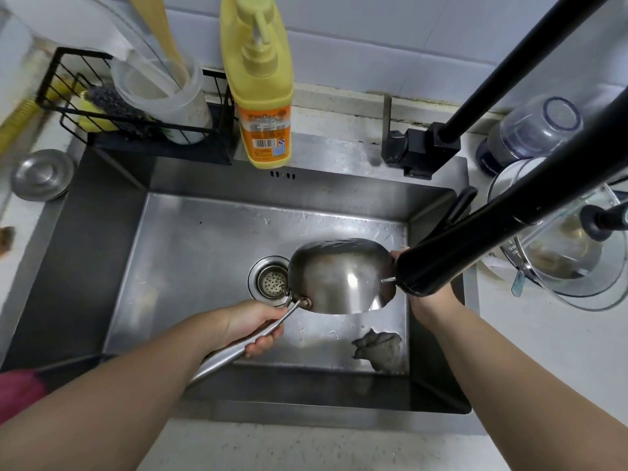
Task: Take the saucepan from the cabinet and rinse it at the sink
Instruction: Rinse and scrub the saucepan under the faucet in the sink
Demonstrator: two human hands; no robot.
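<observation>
— While it hangs over the sink basin (190, 239), where exactly is the saucepan (339, 277)?

— Just right of the drain strainer (272, 282), tipped so its rounded outside faces the camera. Its long handle runs down-left into the left hand (253, 326), whose fingers are curled tight around it.

— And the right hand (424, 300)?

— At the pan's far right edge, mostly hidden behind the black faucet head (438, 263). A fingertip shows by the rim, but I cannot tell how far that hand is closed or whether it grips the pan.

— What else is about?

— A crumpled grey cloth (380, 348) lies on the basin floor below the pan. Behind the sink stand a yellow pump bottle (261, 86) and a black wire caddy (136, 107) holding a white tub and a scrubber. A round steel lid (42, 175) rests at the left; glass lids and a jar crowd the right counter.

— How does the pan look?

— Brushed steel, shiny, with bright reflections and streaks like water near its top edge.
</observation>
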